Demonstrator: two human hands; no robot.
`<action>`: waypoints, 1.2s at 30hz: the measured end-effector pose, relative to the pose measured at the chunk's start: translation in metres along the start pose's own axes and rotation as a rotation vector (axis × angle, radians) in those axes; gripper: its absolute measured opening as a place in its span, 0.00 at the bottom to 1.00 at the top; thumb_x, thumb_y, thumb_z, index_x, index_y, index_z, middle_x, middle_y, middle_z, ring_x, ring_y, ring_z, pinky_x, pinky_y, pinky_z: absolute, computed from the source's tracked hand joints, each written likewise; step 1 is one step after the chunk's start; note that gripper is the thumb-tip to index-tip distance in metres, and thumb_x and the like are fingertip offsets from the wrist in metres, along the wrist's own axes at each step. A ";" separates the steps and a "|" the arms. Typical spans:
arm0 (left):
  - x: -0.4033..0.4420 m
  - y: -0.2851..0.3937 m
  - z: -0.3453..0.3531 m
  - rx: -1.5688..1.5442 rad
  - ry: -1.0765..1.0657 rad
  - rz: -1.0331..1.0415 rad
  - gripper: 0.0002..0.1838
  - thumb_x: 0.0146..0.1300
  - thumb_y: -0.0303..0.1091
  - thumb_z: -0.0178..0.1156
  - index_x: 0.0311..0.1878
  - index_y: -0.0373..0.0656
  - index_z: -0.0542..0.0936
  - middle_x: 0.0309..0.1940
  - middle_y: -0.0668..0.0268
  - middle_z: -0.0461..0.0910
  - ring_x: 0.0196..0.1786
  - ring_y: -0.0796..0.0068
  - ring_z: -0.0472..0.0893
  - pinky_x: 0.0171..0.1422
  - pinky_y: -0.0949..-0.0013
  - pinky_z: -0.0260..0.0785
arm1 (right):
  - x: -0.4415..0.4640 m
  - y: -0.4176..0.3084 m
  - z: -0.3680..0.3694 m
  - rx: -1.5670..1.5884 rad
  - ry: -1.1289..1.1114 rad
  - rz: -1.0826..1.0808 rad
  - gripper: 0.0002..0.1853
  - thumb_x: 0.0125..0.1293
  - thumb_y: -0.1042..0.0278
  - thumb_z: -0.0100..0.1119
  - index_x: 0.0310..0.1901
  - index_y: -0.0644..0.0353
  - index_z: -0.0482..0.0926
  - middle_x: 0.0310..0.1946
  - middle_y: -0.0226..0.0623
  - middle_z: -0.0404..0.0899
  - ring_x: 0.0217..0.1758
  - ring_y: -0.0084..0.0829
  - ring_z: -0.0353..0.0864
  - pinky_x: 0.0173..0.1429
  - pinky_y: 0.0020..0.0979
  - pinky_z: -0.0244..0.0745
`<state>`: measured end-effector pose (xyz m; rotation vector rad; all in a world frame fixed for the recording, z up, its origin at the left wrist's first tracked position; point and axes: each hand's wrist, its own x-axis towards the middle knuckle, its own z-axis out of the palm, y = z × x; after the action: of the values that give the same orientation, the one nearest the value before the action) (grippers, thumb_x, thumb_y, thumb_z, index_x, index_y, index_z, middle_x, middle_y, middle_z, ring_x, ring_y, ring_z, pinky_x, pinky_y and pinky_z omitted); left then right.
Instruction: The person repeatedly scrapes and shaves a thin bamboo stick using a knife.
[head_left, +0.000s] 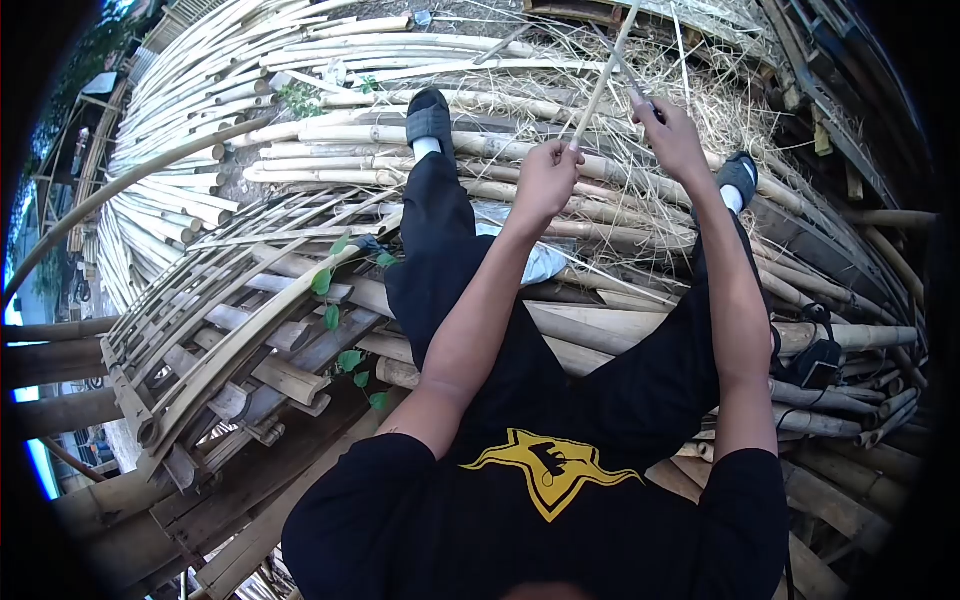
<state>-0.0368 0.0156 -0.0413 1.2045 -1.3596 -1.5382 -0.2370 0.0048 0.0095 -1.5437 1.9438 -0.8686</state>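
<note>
A thin, pale, straight strip [600, 90], apparently of bamboo, slants up and away in front of the person, its near end in the left hand [548, 180]. The left fingers are closed around that end. Just right of the strip, the right hand [672, 138] has its fingers curled tightly around a slim, knife-like tool with a dark handle [650, 112]; its narrow blade appears to cross the strip, though whether they touch I cannot tell. Trimming or shaving the strip looks to be the step in hand, and the next stroke would call for a firm left grip and a shallow blade angle, well clear of the left fingers. Right of the strip, loose straw-coloured shavings [725, 95] lie scattered. Nearer the person than the strip run long, round, pale bamboo poles [490, 143], and well to its left stands a slatted, brown bamboo frame [235, 320].
</note>
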 end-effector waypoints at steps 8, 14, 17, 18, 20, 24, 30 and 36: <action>0.008 -0.006 -0.006 -0.096 -0.037 -0.056 0.13 0.72 0.35 0.50 0.38 0.35 0.78 0.20 0.72 0.71 0.20 0.86 0.65 0.22 0.74 0.56 | -0.028 -0.006 0.029 -0.357 -0.251 -0.315 0.27 0.71 0.44 0.44 0.37 0.66 0.74 0.26 0.53 0.77 0.33 0.54 0.77 0.40 0.48 0.70; 0.009 -0.005 -0.007 -0.094 -0.028 -0.005 0.10 0.72 0.35 0.51 0.40 0.39 0.75 0.18 0.77 0.65 0.15 0.91 0.58 0.16 0.81 0.47 | -0.031 -0.007 0.031 -0.298 -0.332 -0.372 0.19 0.73 0.52 0.43 0.40 0.64 0.70 0.26 0.54 0.75 0.33 0.57 0.73 0.38 0.50 0.66; 0.005 0.002 -0.010 -0.085 -0.009 0.017 0.10 0.70 0.30 0.52 0.37 0.34 0.78 0.18 0.74 0.69 0.20 0.88 0.62 0.23 0.75 0.53 | -0.034 -0.004 0.035 -0.236 -0.297 -0.400 0.19 0.73 0.52 0.42 0.39 0.63 0.71 0.26 0.53 0.74 0.32 0.57 0.73 0.38 0.49 0.66; 0.004 0.003 -0.010 -0.085 -0.010 0.015 0.10 0.70 0.30 0.52 0.37 0.34 0.78 0.18 0.74 0.69 0.20 0.88 0.62 0.23 0.75 0.53 | -0.033 -0.003 0.034 -0.236 -0.298 -0.398 0.19 0.73 0.52 0.42 0.39 0.63 0.71 0.26 0.53 0.74 0.32 0.57 0.73 0.38 0.49 0.66; 0.003 0.005 -0.010 -0.073 0.012 0.057 0.10 0.70 0.30 0.52 0.37 0.33 0.78 0.17 0.75 0.68 0.19 0.88 0.61 0.23 0.75 0.51 | -0.025 -0.001 0.031 -0.296 -0.270 -0.354 0.20 0.73 0.51 0.41 0.37 0.63 0.72 0.25 0.53 0.74 0.33 0.56 0.74 0.37 0.48 0.66; 0.000 0.001 -0.011 -0.059 -0.027 0.090 0.10 0.71 0.34 0.51 0.40 0.36 0.77 0.17 0.78 0.64 0.16 0.92 0.57 0.17 0.81 0.46 | -0.004 0.011 0.023 -0.348 -0.233 -0.336 0.23 0.73 0.47 0.40 0.37 0.62 0.73 0.27 0.53 0.77 0.34 0.54 0.76 0.40 0.49 0.70; -0.007 0.010 -0.011 -0.065 -0.029 0.025 0.10 0.70 0.30 0.52 0.37 0.33 0.79 0.16 0.77 0.65 0.19 0.89 0.58 0.22 0.76 0.48 | 0.028 0.042 0.005 -0.309 -0.078 -0.221 0.29 0.74 0.44 0.37 0.34 0.67 0.71 0.25 0.51 0.73 0.30 0.51 0.70 0.40 0.45 0.65; -0.002 0.004 -0.019 0.064 -0.007 0.107 0.11 0.71 0.35 0.52 0.37 0.37 0.77 0.17 0.80 0.63 0.18 0.91 0.56 0.19 0.80 0.45 | -0.007 0.007 0.028 -0.161 -0.329 -0.368 0.27 0.73 0.47 0.39 0.31 0.67 0.73 0.26 0.52 0.75 0.31 0.51 0.72 0.39 0.44 0.67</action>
<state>-0.0179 0.0116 -0.0373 1.1471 -1.4640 -1.4344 -0.2200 0.0083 -0.0143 -2.0366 1.5511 -0.5577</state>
